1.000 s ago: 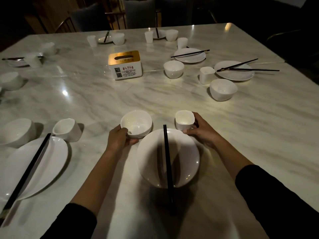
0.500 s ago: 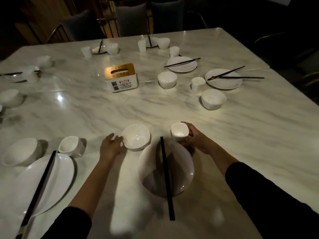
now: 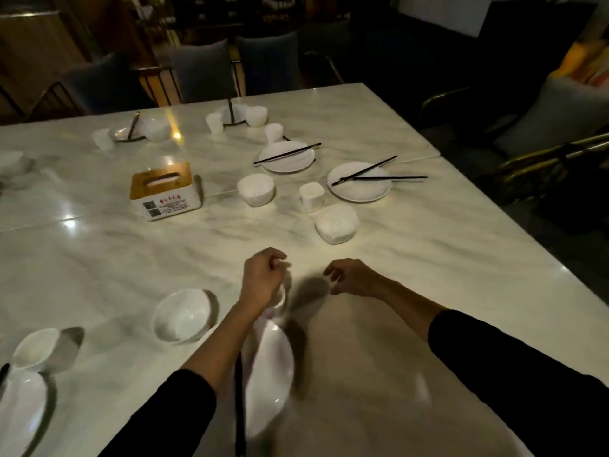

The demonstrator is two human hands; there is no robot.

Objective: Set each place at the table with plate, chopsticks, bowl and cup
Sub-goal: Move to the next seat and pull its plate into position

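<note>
The near place has a white plate (image 3: 272, 374) with black chopsticks (image 3: 240, 410) lying across it. Its white bowl (image 3: 183, 315) sits to the upper left of the plate. The cup (image 3: 284, 293) stands at the plate's far edge, mostly hidden behind my left hand (image 3: 262, 278). That hand hovers with its fingers curled in and nothing visible in them. My right hand (image 3: 352, 278) hovers to the right of the cup, fingers loosely apart and empty. The image is motion-blurred.
To the far right lie a plate with crossed chopsticks (image 3: 359, 184), a cup (image 3: 311, 196) and a bowl (image 3: 336, 223). Behind them are another plate (image 3: 286, 157) and bowl (image 3: 255, 189). A tissue box (image 3: 164, 192) sits mid-table. A cup (image 3: 34, 349) and plate (image 3: 19, 410) lie at the left.
My left hand has let go of the bowl and my right hand has let go of the cup. Both have lifted off, and the view has swung to the right.
</note>
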